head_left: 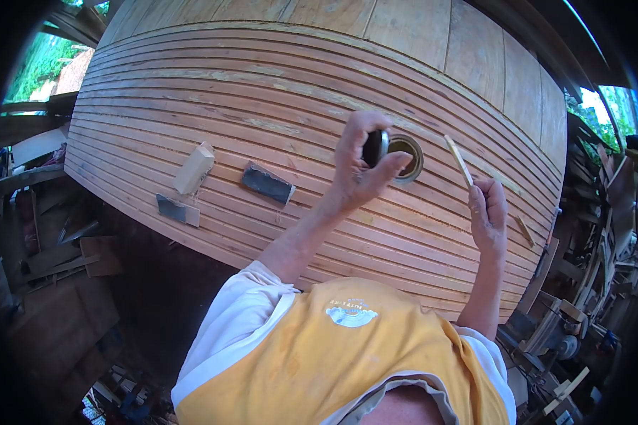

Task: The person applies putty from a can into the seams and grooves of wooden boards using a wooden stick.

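Observation:
My left hand (pixel 358 159) is closed around a dark round lid (pixel 374 149), tilted on edge beside an open tin can (pixel 419 170). My left thumb reaches across the can's mouth, so part of the inside is hidden; what shows in there is brownish-yellow. To the right, my right hand (pixel 489 209) pinches a thin wooden stick (pixel 459 161) by its lower end, its tip pointing up and away from me. Under both hands lies a wide wooden panel (pixel 312 152) with long parallel grooves.
Left of my left arm, a pale wood block (pixel 194 168), a dark sandpaper piece (pixel 267 184) and a smaller sandpaper piece (pixel 177 210) lie on the panel. A short wood sliver (pixel 524 231) rests at right. Scrap wood (pixel 64 265) crowds both sides.

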Motion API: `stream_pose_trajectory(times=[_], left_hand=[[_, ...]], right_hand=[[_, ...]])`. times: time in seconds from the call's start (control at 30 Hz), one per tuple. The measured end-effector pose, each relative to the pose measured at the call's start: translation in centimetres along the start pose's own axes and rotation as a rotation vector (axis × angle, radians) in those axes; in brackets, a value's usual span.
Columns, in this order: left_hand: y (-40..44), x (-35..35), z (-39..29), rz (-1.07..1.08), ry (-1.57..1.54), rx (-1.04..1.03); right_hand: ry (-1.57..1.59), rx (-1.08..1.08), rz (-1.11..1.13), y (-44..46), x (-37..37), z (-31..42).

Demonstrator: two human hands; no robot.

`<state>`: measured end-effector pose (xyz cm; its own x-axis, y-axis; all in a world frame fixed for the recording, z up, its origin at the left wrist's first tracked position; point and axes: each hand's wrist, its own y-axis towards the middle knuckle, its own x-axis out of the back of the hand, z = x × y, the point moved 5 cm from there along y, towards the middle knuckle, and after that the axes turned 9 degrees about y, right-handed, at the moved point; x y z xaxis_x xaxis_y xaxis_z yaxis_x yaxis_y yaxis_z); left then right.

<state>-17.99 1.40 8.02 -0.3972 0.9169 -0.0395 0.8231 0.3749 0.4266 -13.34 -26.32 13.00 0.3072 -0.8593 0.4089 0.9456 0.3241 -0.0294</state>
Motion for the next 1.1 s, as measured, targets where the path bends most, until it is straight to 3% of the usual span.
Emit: stream_pose_trajectory(times=[0.1,0.2,0.23,0.27,0.4,0.63,0.73,0.9,1.0,1.1], left_hand=[[0.2,2.3,-1.9,0.069,0.292,-0.162],[-1.8,1.4,-1.1,0.270,0.439,-0.166],[-2.2,0.8,-0.9,0.330,0.457,-0.159],[-2.4,0.3,-1.2,0.337,0.480,-0.239],[-1.9,-1.2,-2.1,0.339,0.523,-0.240],[-1.1,-2.0,-1.0,0.233,0.551,-0.252],[-0.9,-2.0,-0.5,0.198,0.520,-0.254],[-0.8,-0.7,-0.6,0.185,0.475,-0.220],[-0.7,2.0,-1.0,0.073,0.472,-0.209],[-0.8,4.2,-0.6,0.004,0.605,-0.219]], right_hand=[[-0.194,-0.013,0.186,0.1,-0.5,5.3],[-0.513,0.251,0.361,0.9,-2.6,8.7],[-0.615,0.237,0.419,1.4,-3.7,9.0],[-0.718,0.221,0.477,2.1,-4.8,9.2],[-1.005,0.174,0.649,5.0,-9.5,7.5],[-1.176,0.156,0.813,6.4,-12.5,7.5],[-1.117,0.203,0.830,6.9,-12.7,7.5],[-1.033,0.131,0.676,6.9,-9.4,10.7],[-0.628,0.044,0.608,8.3,-4.4,12.0],[-0.167,-0.150,0.370,12.5,-4.1,10.8]])
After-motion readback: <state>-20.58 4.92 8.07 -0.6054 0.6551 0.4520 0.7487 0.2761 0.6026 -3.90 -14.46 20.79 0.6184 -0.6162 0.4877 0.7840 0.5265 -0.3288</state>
